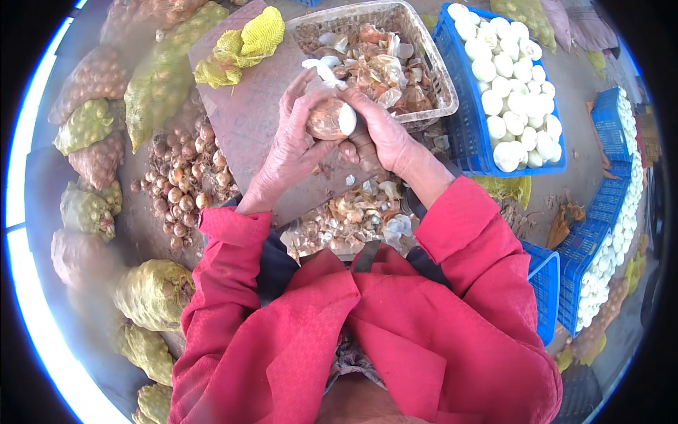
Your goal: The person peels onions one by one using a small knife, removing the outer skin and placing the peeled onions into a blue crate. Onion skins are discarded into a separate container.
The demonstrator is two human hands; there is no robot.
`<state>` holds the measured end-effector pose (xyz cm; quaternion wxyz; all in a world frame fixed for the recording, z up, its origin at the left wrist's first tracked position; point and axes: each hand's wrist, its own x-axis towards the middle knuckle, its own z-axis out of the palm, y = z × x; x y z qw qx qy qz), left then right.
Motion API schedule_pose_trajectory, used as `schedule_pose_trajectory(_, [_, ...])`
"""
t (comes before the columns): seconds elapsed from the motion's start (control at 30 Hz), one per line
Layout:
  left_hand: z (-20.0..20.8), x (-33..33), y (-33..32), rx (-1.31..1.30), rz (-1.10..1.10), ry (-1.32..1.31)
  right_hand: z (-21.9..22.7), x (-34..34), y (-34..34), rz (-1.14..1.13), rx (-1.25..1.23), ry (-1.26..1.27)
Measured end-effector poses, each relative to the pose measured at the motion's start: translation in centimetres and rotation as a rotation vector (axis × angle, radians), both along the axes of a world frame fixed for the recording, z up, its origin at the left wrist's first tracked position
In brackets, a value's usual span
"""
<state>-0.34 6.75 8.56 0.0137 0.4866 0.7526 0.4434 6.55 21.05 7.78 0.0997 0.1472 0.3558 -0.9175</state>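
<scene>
Cupping a partly skinned onion from its left side, the left hand curls its fingers around the brown skin, apparently to steady it while the bare white end faces right. The right hand closes in from the other side, thumb beside that end and fingers bent beneath; whether they clasp a blade, I cannot tell. A white scrap sits at the fingertips, its nature unclear.

The onion is held above a flat board, just beside a pale plastic crate of papery skins, probably placed there to catch waste. Bare white onions fill a blue slatted crate to the right, seemingly kept apart from the unpeeled onions on the left-hand floor. On crates, board and mesh sacks, no brand, label or writing is legible.
</scene>
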Motion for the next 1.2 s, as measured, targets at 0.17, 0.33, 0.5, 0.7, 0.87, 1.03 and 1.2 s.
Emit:
schedule_pose_trajectory(0.17, [-0.7, 0.0, -1.0, 0.396, -0.233, -0.941, 1.1, 0.2, 0.0, -0.177, 0.381, 0.267])
schedule_pose_trajectory(0.33, [-0.3, 1.3, 0.0, 0.383, -0.122, -1.419, -0.2, 0.4, -0.2, -0.321, 1.181, 0.454])
schedule_pose_trajectory(0.5, [-0.5, 0.1, -1.0, 0.222, 0.027, -1.097, 1.9, 2.0, 1.5, -0.132, 1.321, 0.4])
schedule_pose_trajectory(0.7, [-1.2, -0.1, -0.9, -0.017, 0.192, -0.738, 0.2, 2.3, 0.7, -0.011, 1.615, 0.459])
schedule_pose_trajectory(0.87, [-0.8, -0.3, -0.7, -0.132, 0.265, -0.596, -0.8, 2.7, 0.6, 0.053, 1.62, 0.434])
schedule_pose_trajectory(1.03, [-1.1, -0.7, -0.3, -0.176, 0.297, -0.482, -0.7, 2.8, 0.3, 0.024, 1.582, 0.405])
schedule_pose_trajectory(1.2, [-1.3, -0.4, -0.3, -0.124, 0.274, -0.504, -0.3, 3.2, 0.0, 0.068, 1.651, 0.357])
